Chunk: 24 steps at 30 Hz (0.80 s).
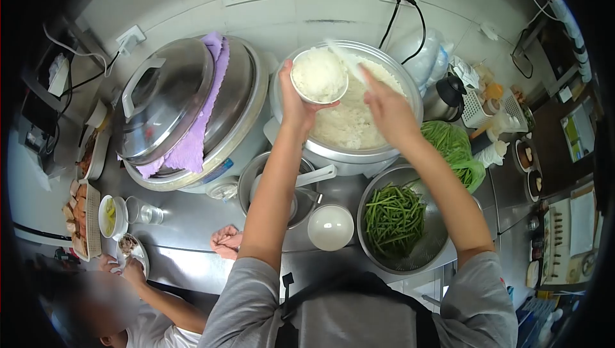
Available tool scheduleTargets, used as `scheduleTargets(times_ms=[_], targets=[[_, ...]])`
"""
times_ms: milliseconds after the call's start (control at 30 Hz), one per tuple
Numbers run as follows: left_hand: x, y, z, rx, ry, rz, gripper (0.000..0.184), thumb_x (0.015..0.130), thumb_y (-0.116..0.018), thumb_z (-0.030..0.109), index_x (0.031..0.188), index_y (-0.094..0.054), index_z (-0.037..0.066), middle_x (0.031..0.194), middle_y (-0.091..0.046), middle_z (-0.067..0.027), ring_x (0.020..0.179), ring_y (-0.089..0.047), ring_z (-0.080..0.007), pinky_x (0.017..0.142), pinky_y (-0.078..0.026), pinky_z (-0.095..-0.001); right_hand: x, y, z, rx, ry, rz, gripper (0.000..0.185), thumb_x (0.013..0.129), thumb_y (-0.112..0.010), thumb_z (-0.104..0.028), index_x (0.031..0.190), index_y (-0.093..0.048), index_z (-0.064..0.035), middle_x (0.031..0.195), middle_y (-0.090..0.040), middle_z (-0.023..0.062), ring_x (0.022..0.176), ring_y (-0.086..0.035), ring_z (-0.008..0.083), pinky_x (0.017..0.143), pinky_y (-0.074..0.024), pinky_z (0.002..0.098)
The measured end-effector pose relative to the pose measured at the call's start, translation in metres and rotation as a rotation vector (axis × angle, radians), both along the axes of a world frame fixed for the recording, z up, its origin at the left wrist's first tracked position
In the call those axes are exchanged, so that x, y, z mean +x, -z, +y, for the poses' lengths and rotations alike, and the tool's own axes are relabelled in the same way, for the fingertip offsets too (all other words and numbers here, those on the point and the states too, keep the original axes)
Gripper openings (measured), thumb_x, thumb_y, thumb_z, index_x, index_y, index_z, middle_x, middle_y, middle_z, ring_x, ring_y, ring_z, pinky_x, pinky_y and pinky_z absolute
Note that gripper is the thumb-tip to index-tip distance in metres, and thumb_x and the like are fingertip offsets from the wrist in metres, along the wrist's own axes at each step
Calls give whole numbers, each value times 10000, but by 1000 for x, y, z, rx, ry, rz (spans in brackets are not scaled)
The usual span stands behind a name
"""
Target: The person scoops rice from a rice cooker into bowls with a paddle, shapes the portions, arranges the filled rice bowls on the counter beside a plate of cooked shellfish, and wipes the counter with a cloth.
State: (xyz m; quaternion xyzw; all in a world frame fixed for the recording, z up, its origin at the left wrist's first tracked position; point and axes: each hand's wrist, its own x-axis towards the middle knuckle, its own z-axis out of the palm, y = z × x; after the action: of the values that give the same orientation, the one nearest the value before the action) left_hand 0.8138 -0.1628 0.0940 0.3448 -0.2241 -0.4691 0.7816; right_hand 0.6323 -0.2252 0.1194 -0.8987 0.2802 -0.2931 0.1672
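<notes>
My left hand (297, 103) is wrapped round a small white bowl (307, 97), tilted up over the left side of a rice cooker (330, 158). A rounded mound of white rice (318, 72) fills the bowl above its rim. My right hand (386, 108) grips a pale rice paddle (349, 61), whose blade lies against the right side of the mound. Below both hands, more cooked rice (349, 127) spreads inside the open cooker.
To the left stands a large lidded cooker (170, 101) with a purple cloth (208, 114). Nearer me are a pot (245, 188) with a white-handled utensil, a white bowl (330, 227) and a metal bowl (442, 239) of green beans. At lower left, another person's hands (131, 270) touch a plate.
</notes>
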Motion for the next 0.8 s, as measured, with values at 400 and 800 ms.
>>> scheduleTargets(times_ms=[400, 800], targets=[[0, 1, 0, 16, 126, -73, 718, 862, -325, 657, 1259, -507, 87, 1127, -627, -142, 961, -656, -285, 595, -573, -465, -17, -54, -40, -279, -228, 229, 585, 877, -497, 14, 1380, -455, -282, 967, -604, 152, 912, -604, 293, 801, -490, 386], [8, 4, -6, 80, 386, 91, 754, 895, -288, 638, 1323, -448, 39, 1099, -631, -220, 870, -667, -416, 514, -618, -370, -8, -42, -25, -408, -220, 128, 472, 849, -616, -92, 1250, -604, -342, 785, -511, 64, 775, -500, 229, 765, -430, 348]])
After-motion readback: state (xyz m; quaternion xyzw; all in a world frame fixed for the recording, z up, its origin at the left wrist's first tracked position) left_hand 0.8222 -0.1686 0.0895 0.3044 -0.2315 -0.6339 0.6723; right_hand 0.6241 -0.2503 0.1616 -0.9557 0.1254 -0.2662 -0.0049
